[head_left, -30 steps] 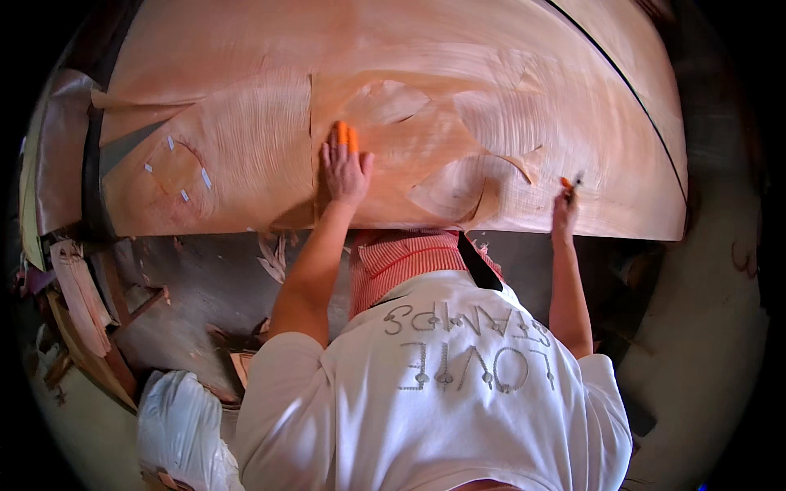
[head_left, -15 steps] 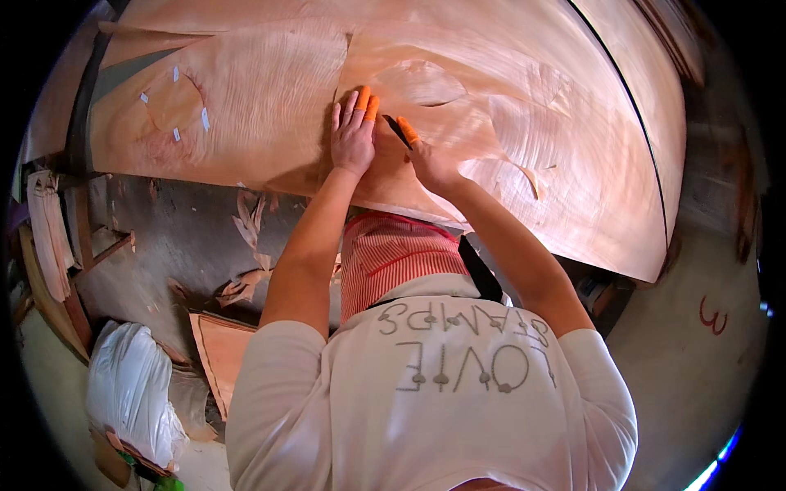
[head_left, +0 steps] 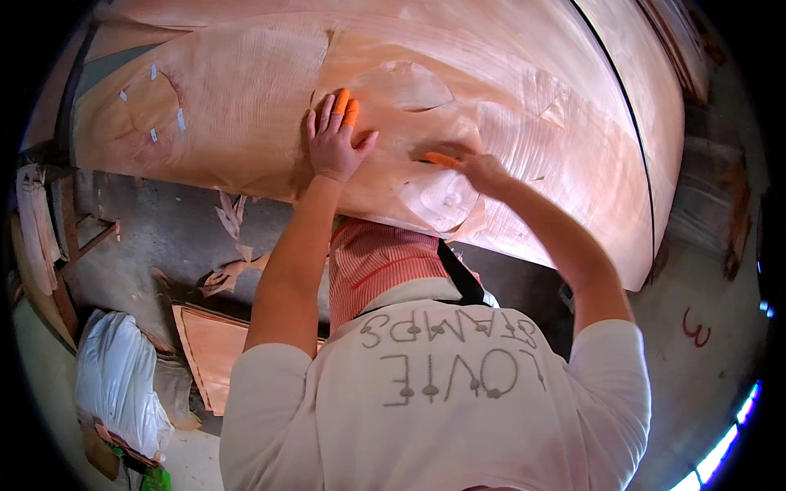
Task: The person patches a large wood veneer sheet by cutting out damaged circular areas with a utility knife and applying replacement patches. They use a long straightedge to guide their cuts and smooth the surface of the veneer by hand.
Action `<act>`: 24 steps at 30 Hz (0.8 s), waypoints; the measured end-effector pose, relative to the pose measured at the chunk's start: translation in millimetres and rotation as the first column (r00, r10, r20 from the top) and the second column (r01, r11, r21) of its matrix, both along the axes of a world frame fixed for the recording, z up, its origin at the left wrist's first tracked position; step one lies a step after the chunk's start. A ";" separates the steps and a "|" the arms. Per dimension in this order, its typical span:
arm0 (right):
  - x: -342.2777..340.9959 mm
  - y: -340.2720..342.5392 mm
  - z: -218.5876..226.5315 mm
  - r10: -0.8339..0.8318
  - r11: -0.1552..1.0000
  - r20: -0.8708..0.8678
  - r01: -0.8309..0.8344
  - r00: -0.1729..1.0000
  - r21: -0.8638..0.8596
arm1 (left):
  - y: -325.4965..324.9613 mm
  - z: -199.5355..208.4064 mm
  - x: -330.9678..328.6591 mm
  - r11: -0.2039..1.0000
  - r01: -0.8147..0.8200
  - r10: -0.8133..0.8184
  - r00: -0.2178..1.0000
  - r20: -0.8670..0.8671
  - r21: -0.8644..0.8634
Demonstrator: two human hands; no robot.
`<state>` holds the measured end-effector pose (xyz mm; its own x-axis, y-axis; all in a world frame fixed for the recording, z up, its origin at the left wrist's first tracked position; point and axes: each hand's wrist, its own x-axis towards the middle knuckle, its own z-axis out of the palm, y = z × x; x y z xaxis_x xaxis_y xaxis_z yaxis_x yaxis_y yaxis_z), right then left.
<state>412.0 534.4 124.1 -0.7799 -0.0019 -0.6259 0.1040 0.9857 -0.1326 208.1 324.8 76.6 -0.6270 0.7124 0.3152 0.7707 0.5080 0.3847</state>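
Two hands are working on the big sheet of pale wood veneer (head_left: 246, 106), which is lying spread across a raised workbench and filling the upper half of the view. Against that sheet, the left hand (head_left: 334, 139) is pressing flat near the middle, fingers spread apart and gripping nothing, with orange finger covers (head_left: 346, 106) showing on two fingertips. Just to the right of it, the right hand (head_left: 479, 168) is closing its fingers around a small orange tool (head_left: 440, 159), whose tip is touching the sheet beside an oval patch (head_left: 405, 86) set into the wood; exactly what kind of tool it is cannot be told. Further left on the sheet, a round patch (head_left: 151, 102) is sitting ringed with short strips of white tape. Running along the sheet's right side is a thin dark line (head_left: 630, 123), curving with the lens. Below the sheet's near edge, torn veneer scraps (head_left: 229, 245) are lying on the grey floor, and a smaller rectangular wooden panel (head_left: 209, 352) is resting lower still. Well below and left of the sheet, a bulging white sack (head_left: 115, 376) is slumping by the floor's edge. Nearest the camera, the person is wearing a white shirt (head_left: 434, 409) and a red striped garment (head_left: 377, 262) under the sheet's edge.
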 end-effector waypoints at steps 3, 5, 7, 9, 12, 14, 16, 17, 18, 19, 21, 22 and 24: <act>-12.2 59.3 27.2 0.172 0.985 0.053 -0.171 0.984 -0.020 | 2.5 2.0 0.5 1.000 -0.007 0.007 1.000 0.004 -0.012; -9.1 92.7 26.6 0.222 0.973 0.114 -0.228 0.968 0.042 | 3.5 1.4 0.6 1.000 -0.018 0.018 1.000 0.013 -0.008; -12.6 104.6 35.5 0.227 0.974 0.102 -0.227 0.969 -0.006 | 1.3 3.2 -0.6 1.000 -0.010 0.010 1.000 0.022 -0.016; -10.8 113.8 33.3 0.334 0.943 0.091 -0.333 0.938 -0.021 | 0.7 4.9 -1.4 1.000 0.001 -0.001 1.000 0.028 -0.013; -45.4 77.3 40.1 0.317 0.941 -0.106 -0.327 0.942 -0.090 | -3.7 2.2 -0.7 1.000 -0.007 0.007 1.000 0.027 -0.010; -71.5 54.5 32.5 0.311 0.939 -0.173 -0.330 0.934 -0.094 | -4.9 2.8 -0.9 1.000 -0.007 0.007 0.998 0.061 -0.004; -105.9 32.3 24.6 0.335 0.939 -0.150 -0.344 0.930 -0.035 | -3.8 3.2 -0.4 0.999 -0.021 0.016 0.996 0.087 0.046; -123.3 19.4 27.4 0.356 0.929 -0.176 -0.367 0.918 -0.034 | -5.9 3.0 -0.3 0.999 -0.018 0.014 0.996 0.087 0.037; -136.8 10.3 30.3 0.374 0.921 -0.202 -0.388 0.905 -0.030 | -7.0 3.0 -0.7 0.999 -0.011 0.008 0.996 0.086 0.031; -142.5 9.1 25.8 0.421 0.902 -0.207 -0.432 0.883 -0.009 | -5.4 3.2 -0.7 1.000 0.006 -0.008 0.996 0.085 0.028; -154.0 8.3 17.9 0.513 0.854 -0.212 -0.519 0.832 0.032 | -3.8 2.9 -1.6 0.999 0.010 -0.013 0.997 0.082 0.042; -156.2 7.9 16.6 0.548 0.836 -0.114 -0.541 0.828 0.089 | -4.1 2.6 -1.7 0.999 0.011 -0.015 0.997 0.081 0.049; -143.3 5.4 30.6 0.392 0.920 -0.104 -0.391 0.914 0.027 | -8.1 0.3 -2.0 0.999 -0.002 -0.002 0.996 0.088 0.046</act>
